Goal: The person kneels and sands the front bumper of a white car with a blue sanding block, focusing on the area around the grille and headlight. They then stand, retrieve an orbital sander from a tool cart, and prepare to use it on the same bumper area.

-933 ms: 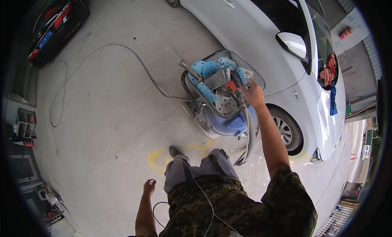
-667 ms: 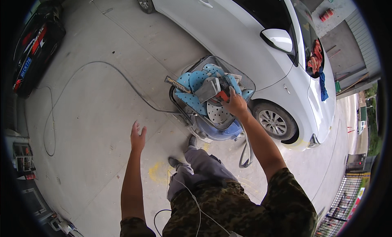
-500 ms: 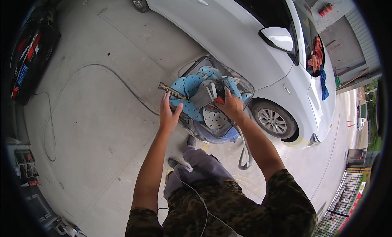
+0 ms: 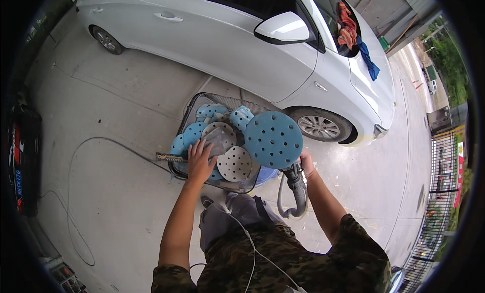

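Note:
My right hand (image 4: 306, 163) grips a sander, mostly hidden behind the round blue perforated sanding disc (image 4: 274, 140) on its pad, which faces up toward me. A grey ribbed hose (image 4: 298, 192) hangs from the tool. My left hand (image 4: 201, 162) lies over the left part of a black mesh basket (image 4: 256, 107), fingers stretched out against a grey sheet (image 4: 216, 141). In the basket are several blue discs (image 4: 194, 133) and a whitish perforated disc (image 4: 234, 163). A dark and yellow tool handle (image 4: 170, 157) juts over the basket's left rim beside my left hand.
A white car (image 4: 222, 45) stands just beyond the basket, its front wheel (image 4: 319, 125) close to the sander. A thin cable (image 4: 113, 138) runs over the floor at the left, near a dark car (image 4: 25, 162). A blue container (image 4: 267, 175) shows under the basket.
The sander has been lifted from the basket to the right and turned, so its blue disc now faces up. My left hand has moved onto the grey sheet.

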